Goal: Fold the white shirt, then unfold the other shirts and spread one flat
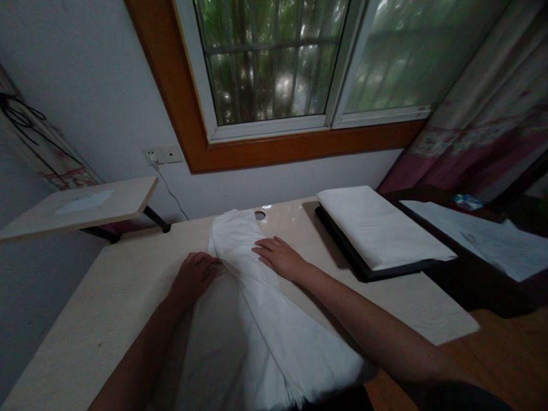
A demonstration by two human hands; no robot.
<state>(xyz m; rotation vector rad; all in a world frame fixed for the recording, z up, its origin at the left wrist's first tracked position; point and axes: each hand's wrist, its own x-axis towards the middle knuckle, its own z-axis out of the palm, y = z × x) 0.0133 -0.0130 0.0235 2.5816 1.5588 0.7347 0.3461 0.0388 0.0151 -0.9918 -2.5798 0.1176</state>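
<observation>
A white cloth garment (260, 326) lies lengthwise on the pale wooden desk (137, 282). It is narrow at the far end and wide toward me, with a long fold or seam running down it. Its near end hangs at the desk's front edge. At the garment's left edge, the fingers of my left hand (198, 277) are bent and pressed together on the fabric. My right hand (280, 258) rests flat on the garment's right side, fingers stretched out and slightly apart.
On the right of the desk, a folded white cloth (378, 226) lies on a black flat object (347, 251). A raised shelf (121, 199) stands at the back left. Behind are a window (273, 55) and a socket with a white cable (170, 188). A dark surface holds a white sheet (491, 240).
</observation>
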